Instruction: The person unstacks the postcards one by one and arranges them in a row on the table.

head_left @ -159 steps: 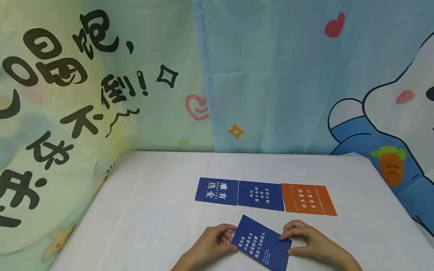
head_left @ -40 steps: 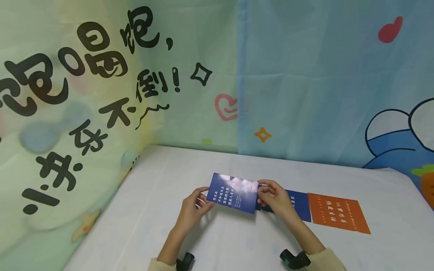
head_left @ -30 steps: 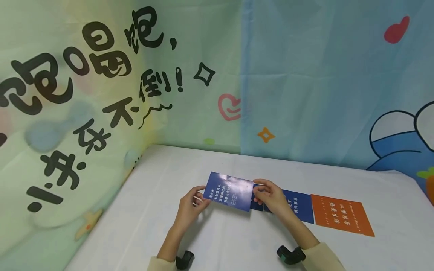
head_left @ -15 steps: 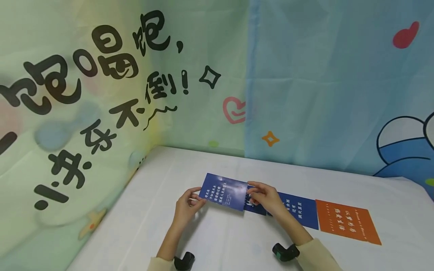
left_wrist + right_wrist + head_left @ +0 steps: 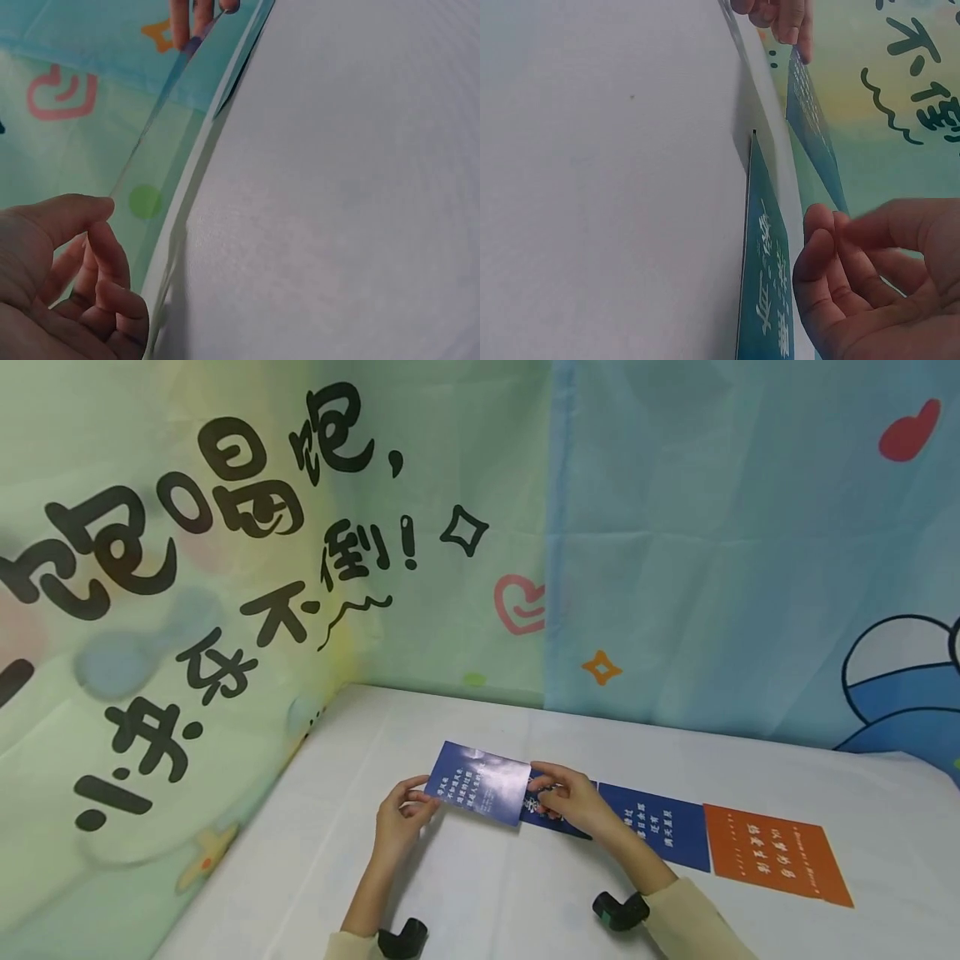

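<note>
A blue card (image 5: 480,783) with white writing is held above the table between both hands. My left hand (image 5: 401,822) pinches its left edge; in the left wrist view the left thumb and fingers (image 5: 97,225) grip the card, seen nearly edge-on. At the opposite edge my right hand (image 5: 573,797) pinches the card between thumb and fingers, also visible in the right wrist view (image 5: 877,270). Below and to the right, a second blue card (image 5: 558,822) lies on the table, partly hidden by the right hand and the raised card.
Another blue card (image 5: 660,827) and an orange card (image 5: 776,853) continue the row rightward on the white tabletop (image 5: 495,893). Behind the table hangs a printed cloth backdrop (image 5: 712,568). A black device (image 5: 621,912) sits at the right wrist.
From near the table's front, both hands have carried the blue card forward and left, turning it nearly level with the row. Lately it shifts further left, uncovering more of the card beneath.
</note>
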The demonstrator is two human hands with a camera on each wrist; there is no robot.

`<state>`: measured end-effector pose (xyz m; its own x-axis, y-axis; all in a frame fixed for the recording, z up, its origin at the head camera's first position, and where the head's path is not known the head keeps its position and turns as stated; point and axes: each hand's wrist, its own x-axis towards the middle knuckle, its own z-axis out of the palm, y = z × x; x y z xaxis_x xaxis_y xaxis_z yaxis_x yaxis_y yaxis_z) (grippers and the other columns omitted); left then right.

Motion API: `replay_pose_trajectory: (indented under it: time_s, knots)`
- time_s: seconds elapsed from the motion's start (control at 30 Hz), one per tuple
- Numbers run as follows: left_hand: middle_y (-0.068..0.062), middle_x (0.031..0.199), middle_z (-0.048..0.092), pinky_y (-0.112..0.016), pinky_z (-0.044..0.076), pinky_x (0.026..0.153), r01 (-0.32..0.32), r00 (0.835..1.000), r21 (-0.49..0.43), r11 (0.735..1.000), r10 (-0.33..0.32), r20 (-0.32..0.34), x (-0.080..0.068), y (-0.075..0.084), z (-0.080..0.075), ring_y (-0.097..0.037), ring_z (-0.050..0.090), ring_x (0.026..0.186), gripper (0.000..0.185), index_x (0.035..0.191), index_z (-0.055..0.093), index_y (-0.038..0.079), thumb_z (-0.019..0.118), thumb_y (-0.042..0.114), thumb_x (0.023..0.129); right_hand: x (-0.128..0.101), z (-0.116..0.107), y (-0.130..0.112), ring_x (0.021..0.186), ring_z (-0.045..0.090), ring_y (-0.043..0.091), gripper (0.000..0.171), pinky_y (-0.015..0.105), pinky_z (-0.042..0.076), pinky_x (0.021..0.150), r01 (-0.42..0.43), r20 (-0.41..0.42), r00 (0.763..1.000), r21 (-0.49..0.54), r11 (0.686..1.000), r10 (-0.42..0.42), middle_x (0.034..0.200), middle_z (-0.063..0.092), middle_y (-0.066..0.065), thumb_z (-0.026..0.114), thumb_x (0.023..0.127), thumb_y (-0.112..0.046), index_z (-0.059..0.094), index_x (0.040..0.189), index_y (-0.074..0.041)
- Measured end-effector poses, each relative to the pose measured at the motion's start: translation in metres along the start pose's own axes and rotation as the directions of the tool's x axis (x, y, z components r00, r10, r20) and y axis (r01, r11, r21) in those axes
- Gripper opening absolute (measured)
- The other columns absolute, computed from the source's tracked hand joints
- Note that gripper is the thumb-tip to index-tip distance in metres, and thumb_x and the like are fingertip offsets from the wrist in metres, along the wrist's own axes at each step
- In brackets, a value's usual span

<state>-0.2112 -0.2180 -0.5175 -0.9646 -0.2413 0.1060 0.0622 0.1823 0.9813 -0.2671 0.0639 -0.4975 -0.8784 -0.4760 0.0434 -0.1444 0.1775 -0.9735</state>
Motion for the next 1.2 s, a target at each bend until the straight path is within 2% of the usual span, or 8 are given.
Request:
replay_pose_trajectory:
  time_s: [0.2, 0.43, 0.6, 0.83, 1.03, 1.2]
  knots:
    - [-0.008, 0.085, 0.063, -0.017, 0.04, 0.047, 0.018, 0.999, 0.002, 1.0, -0.018, -0.047, 0.002, -0.005, -0.006, -0.005, 0.055, 0.057, 0.042, 0.122, 0.061, -0.006, 0.074, -0.001, 0.082, 0.01, 0.008, 0.001, 0.075, 0.065, 0.024, 0.056, 0.026, 0.051, 0.06, 0.01, 0.039, 0.999, 0.008, 1.0, -0.01, 0.114, 0.059, 0.031, 0.042, 0.089, 0.015, 0.034, 0.144, 0.013]
    - [-0.012, 0.085, 0.063, -0.017, 0.043, 0.048, 0.01, 0.997, 0.017, 1.0, -0.008, -0.074, 0.005, -0.012, -0.008, -0.005, 0.055, 0.056, 0.041, 0.121, 0.061, -0.006, 0.074, 0.0, 0.082, 0.019, 0.013, 0.004, 0.073, 0.064, 0.017, 0.055, 0.025, 0.049, 0.058, 0.025, 0.062, 0.998, 0.009, 1.0, -0.025, 0.111, 0.059, 0.033, 0.048, 0.089, 0.011, 0.033, 0.142, 0.016]
    - [-0.014, 0.085, 0.066, -0.016, 0.046, 0.052, -0.001, 0.995, 0.075, 0.997, 0.008, -0.099, 0.008, -0.018, -0.012, -0.003, 0.056, 0.057, 0.039, 0.118, 0.062, -0.005, 0.075, 0.001, 0.082, 0.029, 0.021, 0.006, 0.07, 0.063, 0.019, 0.049, 0.026, 0.049, 0.057, -0.008, -0.001, 1.0, -0.039, 0.999, 0.008, 0.105, 0.064, 0.026, 0.057, 0.095, 0.0, 0.041, 0.14, 0.011]
    - [-0.014, 0.084, 0.066, -0.015, 0.044, 0.052, -0.011, 0.992, 0.137, 0.99, 0.028, -0.126, 0.012, -0.021, -0.012, -0.003, 0.056, 0.059, 0.038, 0.117, 0.063, -0.007, 0.075, 0.001, 0.081, 0.043, 0.028, 0.009, 0.069, 0.064, 0.02, 0.046, 0.025, 0.047, 0.053, -0.047, -0.105, 0.994, -0.066, 0.997, 0.039, 0.099, 0.069, 0.019, 0.065, 0.091, -0.001, 0.051, 0.134, 0.007]
    - [-0.013, 0.089, 0.068, -0.014, 0.043, 0.055, 0.019, 0.995, 0.22, 0.975, 0.004, -0.103, 0.013, -0.023, -0.011, -0.005, 0.054, 0.062, 0.042, 0.123, 0.062, -0.007, 0.073, 0.001, 0.084, 0.047, 0.033, 0.01, 0.068, 0.064, 0.019, 0.042, 0.028, 0.052, 0.062, -0.103, -0.168, 0.982, -0.088, 0.991, 0.087, 0.095, 0.07, 0.017, 0.069, 0.089, -0.004, 0.056, 0.127, 0.008]
    - [-0.012, 0.094, 0.07, -0.015, 0.039, 0.054, 0.01, 0.998, 0.279, 0.96, 0.008, -0.065, 0.013, -0.023, -0.015, -0.004, 0.051, 0.064, 0.045, 0.128, 0.059, -0.005, 0.071, 0.005, 0.086, 0.055, 0.042, 0.009, 0.063, 0.062, 0.014, 0.043, 0.029, 0.052, 0.064, -0.172, -0.248, 0.958, -0.101, 0.98, 0.143, 0.089, 0.072, 0.012, 0.074, 0.086, -0.008, 0.06, 0.124, 0.006]
